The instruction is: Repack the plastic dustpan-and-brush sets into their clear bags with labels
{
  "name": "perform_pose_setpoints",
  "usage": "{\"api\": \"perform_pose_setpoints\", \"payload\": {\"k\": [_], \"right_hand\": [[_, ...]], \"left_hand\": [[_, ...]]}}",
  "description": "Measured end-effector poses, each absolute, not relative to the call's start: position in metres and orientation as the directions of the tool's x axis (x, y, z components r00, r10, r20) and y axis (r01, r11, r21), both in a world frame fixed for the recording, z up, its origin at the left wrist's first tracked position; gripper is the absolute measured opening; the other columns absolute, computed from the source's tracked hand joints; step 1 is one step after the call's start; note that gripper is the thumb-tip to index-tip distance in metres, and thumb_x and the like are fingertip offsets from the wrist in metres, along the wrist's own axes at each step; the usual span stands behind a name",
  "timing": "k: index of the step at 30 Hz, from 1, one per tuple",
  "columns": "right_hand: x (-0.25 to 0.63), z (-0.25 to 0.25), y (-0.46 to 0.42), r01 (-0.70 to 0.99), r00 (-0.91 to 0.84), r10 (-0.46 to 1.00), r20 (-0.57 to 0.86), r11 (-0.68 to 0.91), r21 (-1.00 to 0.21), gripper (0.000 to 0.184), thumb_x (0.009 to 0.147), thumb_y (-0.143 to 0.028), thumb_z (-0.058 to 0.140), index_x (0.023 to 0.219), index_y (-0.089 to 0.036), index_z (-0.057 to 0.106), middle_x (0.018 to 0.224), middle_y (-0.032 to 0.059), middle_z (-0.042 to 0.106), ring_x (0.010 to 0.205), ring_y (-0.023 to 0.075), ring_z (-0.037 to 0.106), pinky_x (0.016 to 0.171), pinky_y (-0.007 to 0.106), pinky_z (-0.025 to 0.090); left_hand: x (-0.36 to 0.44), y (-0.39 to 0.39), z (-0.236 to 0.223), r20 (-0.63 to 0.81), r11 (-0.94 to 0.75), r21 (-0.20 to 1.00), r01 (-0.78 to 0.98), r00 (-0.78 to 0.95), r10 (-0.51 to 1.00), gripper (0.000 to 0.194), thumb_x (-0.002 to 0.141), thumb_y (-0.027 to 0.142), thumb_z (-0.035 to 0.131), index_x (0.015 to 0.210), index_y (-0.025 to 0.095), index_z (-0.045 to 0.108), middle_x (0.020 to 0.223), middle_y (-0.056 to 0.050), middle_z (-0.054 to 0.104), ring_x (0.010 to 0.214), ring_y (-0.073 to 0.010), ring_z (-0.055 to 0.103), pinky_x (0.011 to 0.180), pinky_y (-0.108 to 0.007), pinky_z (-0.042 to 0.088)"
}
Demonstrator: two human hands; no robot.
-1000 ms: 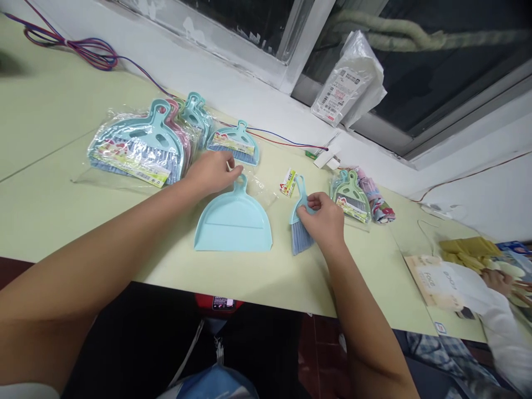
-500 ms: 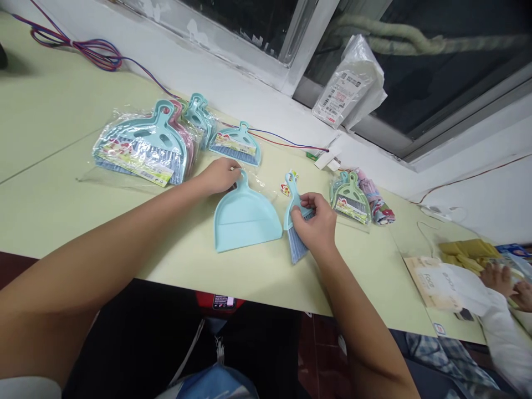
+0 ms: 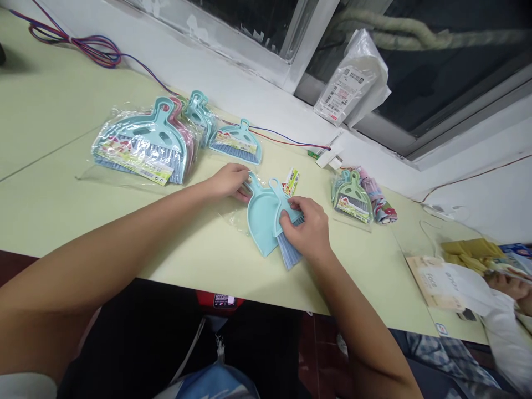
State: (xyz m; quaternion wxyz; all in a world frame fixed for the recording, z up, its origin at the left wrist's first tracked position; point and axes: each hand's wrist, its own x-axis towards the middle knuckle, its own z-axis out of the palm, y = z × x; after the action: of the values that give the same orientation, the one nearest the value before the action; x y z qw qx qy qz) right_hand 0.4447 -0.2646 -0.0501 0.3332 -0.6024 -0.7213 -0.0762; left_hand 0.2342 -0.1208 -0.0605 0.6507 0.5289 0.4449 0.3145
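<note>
A small light-blue dustpan (image 3: 261, 217) stands tilted on the pale green table (image 3: 50, 183), its handle pinched by my left hand (image 3: 228, 181). My right hand (image 3: 306, 228) is closed on a matching small brush (image 3: 286, 244) with blue-grey bristles and presses it against the dustpan's right side. A clear plastic bag (image 3: 239, 219) lies under the dustpan. A small printed label card (image 3: 291, 182) lies just behind the two pieces.
A stack of bagged dustpan sets (image 3: 143, 141) lies at the left, one more set (image 3: 236, 143) behind my left hand, and a green set (image 3: 351, 198) at the right. Coloured wires (image 3: 78, 49) run along the wall. Another person's hands (image 3: 513, 285) work at the far right.
My left hand has tipped and swung the dustpan to the right. My right hand has carried the brush left until it meets the dustpan.
</note>
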Motion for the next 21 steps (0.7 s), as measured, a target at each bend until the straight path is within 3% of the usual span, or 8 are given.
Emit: {"api": "perform_pose_setpoints", "payload": {"k": [9,21], "right_hand": [[0.441,-0.062,-0.261,0.916,-0.122,0.889,0.441,0.272,-0.296,0.016,0.086,-0.028,0.061,0.102,-0.024,0.065,0.095,0.0058,0.074,0.093,0.0261,0.071,0.091,0.043,0.051],[0.457,-0.057,-0.254,0.839,-0.207,0.920,0.334,0.342,-0.424,0.019,0.082,-0.022,0.064,0.101,-0.023,0.068,0.093,0.0037,0.072,0.089,0.0235,0.070,0.085,0.038,0.053]], "left_hand": [[0.239,-0.135,-0.055,-0.268,0.249,0.962,0.114,0.564,0.781,0.023,0.074,0.015,0.065,0.097,0.019,0.067,0.078,-0.006,0.072,0.061,-0.0208,0.073,0.071,-0.039,0.065],[0.238,-0.130,-0.066,-0.156,0.107,0.988,0.115,0.631,0.760,0.028,0.071,0.006,0.057,0.092,0.012,0.074,0.078,-0.009,0.071,0.055,-0.0151,0.062,0.050,-0.028,0.047]]}}
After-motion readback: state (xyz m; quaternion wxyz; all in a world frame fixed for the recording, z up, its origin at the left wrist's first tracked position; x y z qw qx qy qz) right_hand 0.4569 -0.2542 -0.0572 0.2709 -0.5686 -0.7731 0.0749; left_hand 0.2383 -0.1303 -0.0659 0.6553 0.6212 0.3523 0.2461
